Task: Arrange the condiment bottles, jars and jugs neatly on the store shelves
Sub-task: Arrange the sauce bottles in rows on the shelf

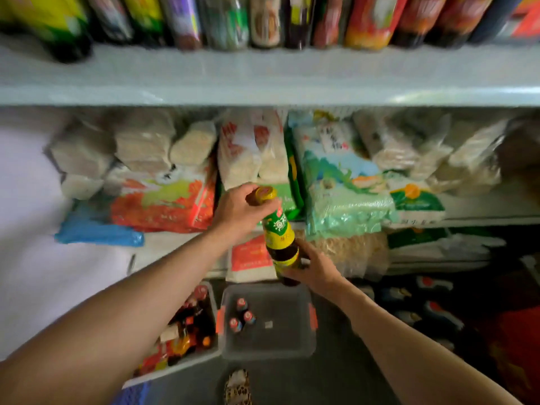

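Head view: your two hands hold one dark sauce bottle [281, 244] between them, in mid-air in front of the shelves. Your left hand [238, 207] curls its fingers round the bottle's neck just under the yellow cap [265, 193]. Your right hand [314, 266] wraps round the lower body, near the base. The bottle carries a green and yellow label. Its long axis runs nearly upright in the picture, tipped a little, with the cap end up toward the shelves and leaning left, and the base down toward the floor.

Right below your hands, a grey plastic bin [295, 344] with orange clips on its side rims stands on the floor. It holds three small bottles with red caps [242, 314], grouped at its left end; the rest of its bottom shows bare, apart from a small pale square. Just left of it, and touching or nearly so, a second bin [213, 298] is packed with dark bottles and red and orange packaging, partly hidden by your left forearm. At the bottom edge a patterned shoe [238, 387] shows.

Behind the bottle, the middle shelf is piled with bags of rice and noodles [340, 182], some stacked on others. Above, the upper shelf [263, 80] carries a row of bottles [266, 21], blurred, standing side by side along its back.
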`<move>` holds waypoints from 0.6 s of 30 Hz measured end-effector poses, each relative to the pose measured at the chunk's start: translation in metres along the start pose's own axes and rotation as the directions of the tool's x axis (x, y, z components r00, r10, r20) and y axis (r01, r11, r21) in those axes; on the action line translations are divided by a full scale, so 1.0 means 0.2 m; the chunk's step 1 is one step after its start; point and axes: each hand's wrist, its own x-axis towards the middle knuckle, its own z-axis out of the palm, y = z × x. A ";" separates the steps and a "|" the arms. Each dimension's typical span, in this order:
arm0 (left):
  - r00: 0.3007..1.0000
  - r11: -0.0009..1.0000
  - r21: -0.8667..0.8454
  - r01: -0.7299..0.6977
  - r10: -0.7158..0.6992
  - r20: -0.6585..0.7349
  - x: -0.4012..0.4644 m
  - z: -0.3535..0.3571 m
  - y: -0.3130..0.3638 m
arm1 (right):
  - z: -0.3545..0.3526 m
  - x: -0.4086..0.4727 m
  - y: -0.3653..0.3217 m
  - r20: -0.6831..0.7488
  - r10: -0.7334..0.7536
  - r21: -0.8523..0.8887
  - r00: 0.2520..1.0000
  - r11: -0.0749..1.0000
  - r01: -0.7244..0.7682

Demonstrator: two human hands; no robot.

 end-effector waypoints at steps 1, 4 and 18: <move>0.999 0.999 -0.035 -0.033 0.032 -0.031 0.00 -0.08 0.13 | -0.05 -0.03 -0.12 0.006 -0.045 0.037 0.999 0.998 0.044; 0.989 0.983 -0.153 -0.100 0.083 -0.119 -0.02 -0.32 0.45 | -0.17 -0.09 -0.47 0.066 -0.182 0.117 0.981 0.978 0.173; 0.968 0.883 -0.430 -0.185 0.089 -0.233 0.03 -1.12 0.88 | -0.02 0.03 -1.44 0.024 -0.469 0.146 0.883 0.875 0.461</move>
